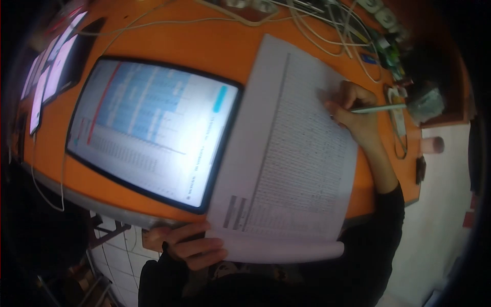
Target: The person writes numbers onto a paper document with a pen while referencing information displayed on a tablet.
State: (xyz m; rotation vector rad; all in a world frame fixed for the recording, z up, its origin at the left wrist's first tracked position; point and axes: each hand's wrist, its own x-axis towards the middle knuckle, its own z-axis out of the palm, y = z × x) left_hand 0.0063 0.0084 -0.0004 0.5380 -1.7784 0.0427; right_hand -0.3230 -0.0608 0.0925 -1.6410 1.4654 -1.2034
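A large printed sheet of paper (307, 153), covered with a dense table of small text, lies on the orange table. Its near edge curls over at the table's front. My right hand (355, 107) is closed around a pale slim pen (381, 108) and rests on the right part of the sheet; where the tip meets the paper is hard to make out. At the sheet's near left corner, my left hand (192, 246) grips the curled edge, with its fingers bent over it. Left of the paper a lit tablet (153, 128) shows a table with blue-highlighted rows.
Several phones with lit screens (51, 77) stand at the far left. White cables (169, 21) cross the back of the orange table (220, 46). A clear plastic bag (427, 105) and a lanyard (399, 123) are at the right. A power strip (381, 14) sits at the back right.
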